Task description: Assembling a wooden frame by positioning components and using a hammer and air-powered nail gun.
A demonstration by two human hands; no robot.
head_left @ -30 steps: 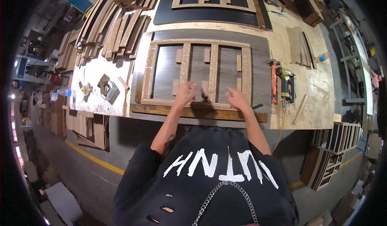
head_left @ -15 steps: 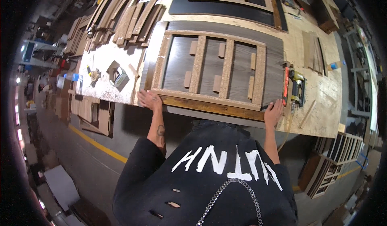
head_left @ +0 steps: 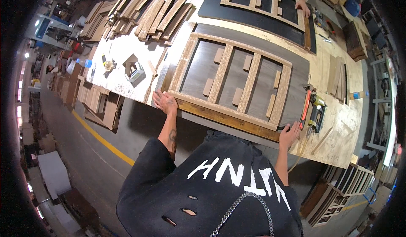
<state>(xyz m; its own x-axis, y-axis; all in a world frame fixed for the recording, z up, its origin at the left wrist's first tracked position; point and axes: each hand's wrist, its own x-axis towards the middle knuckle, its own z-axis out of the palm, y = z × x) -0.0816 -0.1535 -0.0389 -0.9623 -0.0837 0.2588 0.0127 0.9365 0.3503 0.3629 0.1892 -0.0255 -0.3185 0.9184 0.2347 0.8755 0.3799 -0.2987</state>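
A slatted wooden frame [head_left: 224,74] lies on a grey wood-grain panel [head_left: 203,70] in front of me, with several small wood blocks [head_left: 237,96] in its bays. Along the near side runs a dark brown wooden strip [head_left: 228,119]. At the left front corner rests my left hand [head_left: 165,102], fingers apart and laid over the end of the strip and panel. My right hand [head_left: 289,134] touches the strip's right end, its fingers stretched out. Neither palm shows anything held. A red-handled hammer [head_left: 305,109] and a nail gun [head_left: 316,111] lie just beyond it.
Wood strips [head_left: 163,19] are piled at the far left, near an open small box [head_left: 134,71] and a tape measure [head_left: 108,64]. Across the bench, another person's hands [head_left: 303,8] touch a similar frame [head_left: 264,6]. Slatted frames [head_left: 347,182] stand on the floor at right.
The view has tilted, so the bench appears turned and shifted rightward. Both my hands stay at the strip's ends. A second hand of the person across has come into view.
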